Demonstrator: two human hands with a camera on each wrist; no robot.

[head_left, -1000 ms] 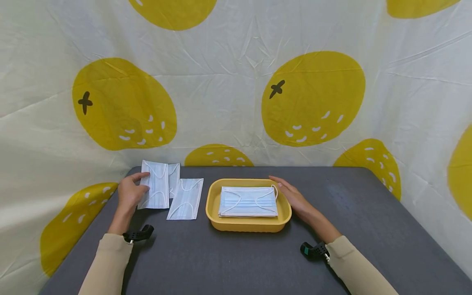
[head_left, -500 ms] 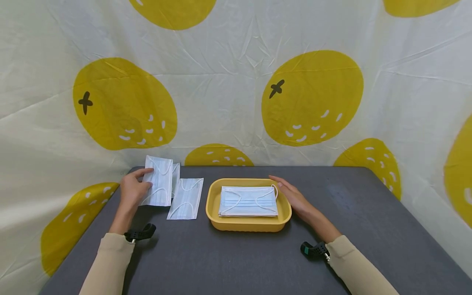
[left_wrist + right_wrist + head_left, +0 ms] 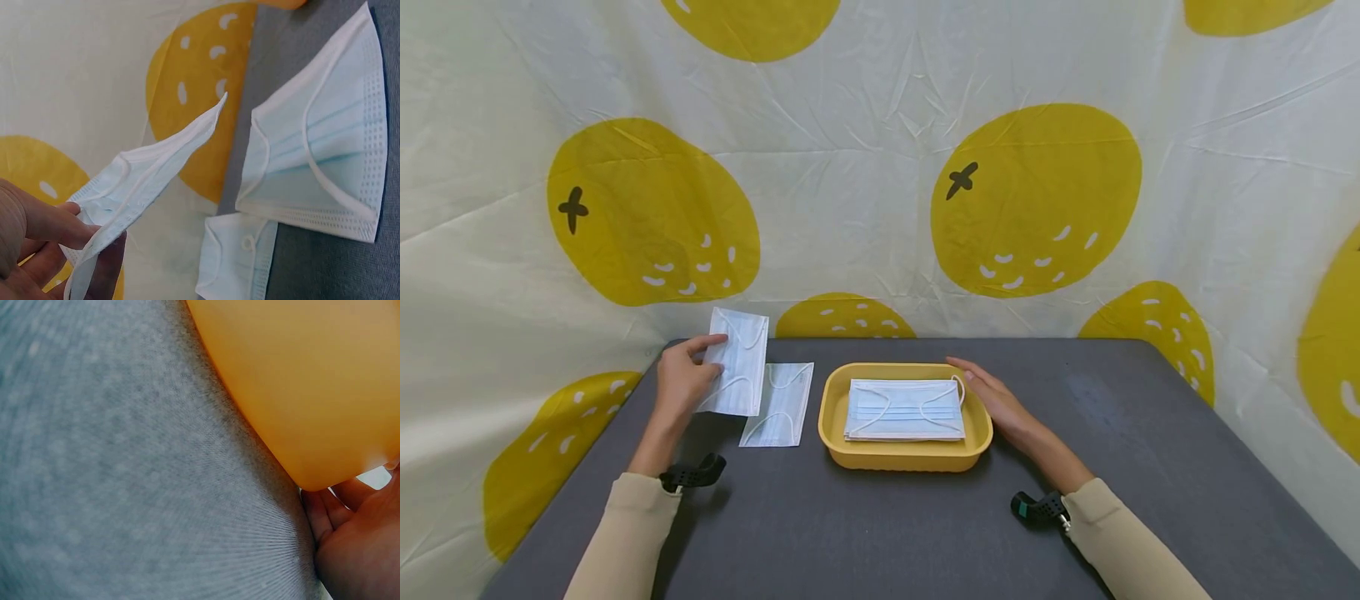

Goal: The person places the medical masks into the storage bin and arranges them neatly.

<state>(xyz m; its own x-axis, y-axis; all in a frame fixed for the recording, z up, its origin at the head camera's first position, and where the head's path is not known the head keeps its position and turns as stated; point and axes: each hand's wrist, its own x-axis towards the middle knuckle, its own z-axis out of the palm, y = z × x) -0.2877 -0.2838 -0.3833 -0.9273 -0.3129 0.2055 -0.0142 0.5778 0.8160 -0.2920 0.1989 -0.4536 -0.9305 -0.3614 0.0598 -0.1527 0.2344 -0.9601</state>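
Observation:
My left hand [image 3: 685,379] pinches a pale blue pleated face mask [image 3: 739,362] by its left edge, thumb in front. The mask is raised over the table, and in the left wrist view its far end [image 3: 181,147] sticks out past my fingers. Another mask [image 3: 782,408] lies flat just to the right. A further mask [image 3: 237,256] lies behind, hidden by the held one in the head view. My right hand [image 3: 1000,408], fingers extended, rests against the right end of a yellow tray [image 3: 902,456]. A stack of masks [image 3: 906,410] sits in that tray, ear loops on top.
The dark grey tabletop [image 3: 865,533] runs back to a white curtain [image 3: 850,217] with yellow fruit prints, close behind the masks. Each wrist wears a black strap [image 3: 692,472].
My left hand has lifted the mask and carried it right and slightly up, so it covers the mask behind. My right hand and the tray have stayed put.

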